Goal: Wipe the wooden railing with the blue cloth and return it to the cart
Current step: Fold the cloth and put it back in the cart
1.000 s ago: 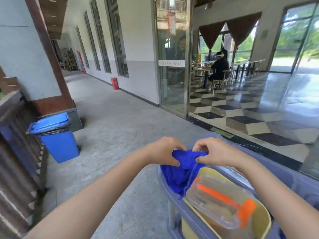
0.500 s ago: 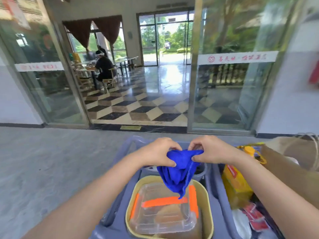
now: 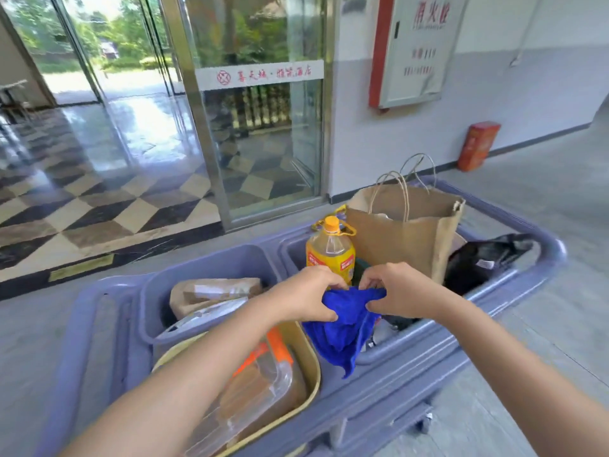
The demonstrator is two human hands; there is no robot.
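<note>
**Blue cloth gripped in both hands above the cart**

Here I see both bare hands meeting over the middle of the cart (image 3: 412, 367), a grey-blue plastic trolley with several tubs sunk into its top. My left hand (image 3: 309, 293) is curled closed around the upper left part of the blue cloth (image 3: 342, 328), thumb underneath and fingers folded over the top. My right hand (image 3: 397, 290) pinches the cloth's upper right edge between thumb and fingers, knuckles toward the camera. The two hands sit just beside each other, nearly touching, with the cloth bunched between them.

The cloth hangs down in loose folds from that grip, its lowest corner dangling in front of the ridge between the tubs. I cannot tell whether that corner touches the cart.

Below my left forearm a yellow basin (image 3: 308, 371) holds a clear plastic box (image 3: 260, 387) with orange clips. Behind it, the far left tub contains brown paper packets (image 3: 214, 293). In the right tub stand a yellow oil bottle (image 3: 330, 253) with an orange cap, upright, and just beside it a brown paper bag (image 3: 405, 232) with cord handles; a black bag (image 3: 481, 262) lies at the tub's far right end.

Beyond the cart are a glass door (image 3: 260, 127) with a white strip of red lettering, a red-framed wall cabinet (image 3: 415, 47), and a red box (image 3: 478, 145) standing on the floor by the wall.
</note>
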